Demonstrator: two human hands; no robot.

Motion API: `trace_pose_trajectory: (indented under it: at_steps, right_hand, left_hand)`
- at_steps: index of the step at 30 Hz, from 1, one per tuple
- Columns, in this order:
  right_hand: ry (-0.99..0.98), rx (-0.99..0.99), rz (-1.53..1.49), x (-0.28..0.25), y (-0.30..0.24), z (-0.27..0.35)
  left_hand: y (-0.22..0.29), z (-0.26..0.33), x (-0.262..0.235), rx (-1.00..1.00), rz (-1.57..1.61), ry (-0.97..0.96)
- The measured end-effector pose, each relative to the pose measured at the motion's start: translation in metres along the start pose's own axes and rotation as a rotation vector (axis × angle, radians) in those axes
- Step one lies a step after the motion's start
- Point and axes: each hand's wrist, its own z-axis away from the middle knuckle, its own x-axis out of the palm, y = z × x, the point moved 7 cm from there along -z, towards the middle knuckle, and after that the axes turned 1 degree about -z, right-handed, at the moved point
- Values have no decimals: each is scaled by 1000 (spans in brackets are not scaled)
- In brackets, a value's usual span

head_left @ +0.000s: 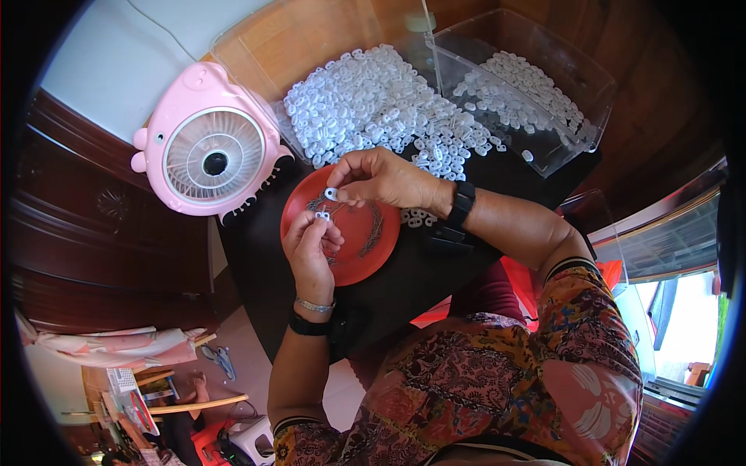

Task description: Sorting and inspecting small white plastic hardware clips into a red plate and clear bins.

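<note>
Over a round red plate (378, 264), my two hands are close together. My left hand (311, 245) pinches a small white plastic piece with holes (322, 217) between thumb and fingertips. Just above it, my right hand (381, 185) grips another small white plastic piece (331, 193) with a dark round centre. Thin dark metal pins (375, 231) lie in a loose ring on the plate; one seems to run near my fingertips, but I cannot tell which hand has it. A large heap of similar white plastic pieces (357, 97) lies just beyond the plate.
A pink animal-shaped fan (206, 147) stands to the left of the plate. At the back right, a clear plastic bin (571, 155) holds more white pieces. Several loose pieces (420, 218) lie on the dark table (272, 303) right of the plate.
</note>
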Motion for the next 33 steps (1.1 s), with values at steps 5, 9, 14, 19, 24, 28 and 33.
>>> trace_pose_trajectory:
  at_steps: [5, 9, 14, 19, 24, 28, 33]
  right_hand:
    - [-22, -5, 20, 2, 0, 1]
    - [-29, -4, 39, 3, 0, 2]
    - [-40, 0, 56, 4, 1, 1]
    - [-28, -10, 106, 4, -1, 3]
    - [-36, -16, 113, 5, 0, 2]
    - [-28, -15, 121, 5, 0, 2]
    - [-29, -3, 98, 5, 1, 2]
  left_hand:
    - [0, 1, 3, 8, -56, -16]
    - [2, 3, 7, -15, -38, 12]
    - [0, 3, 7, -17, -58, 0]
    - [0, 3, 7, -9, -54, 10]
    - [-2, 3, 6, -4, -50, 18]
    - [-1, 4, 7, -7, -69, 8]
    - [-1, 4, 8, 6, -95, 9]
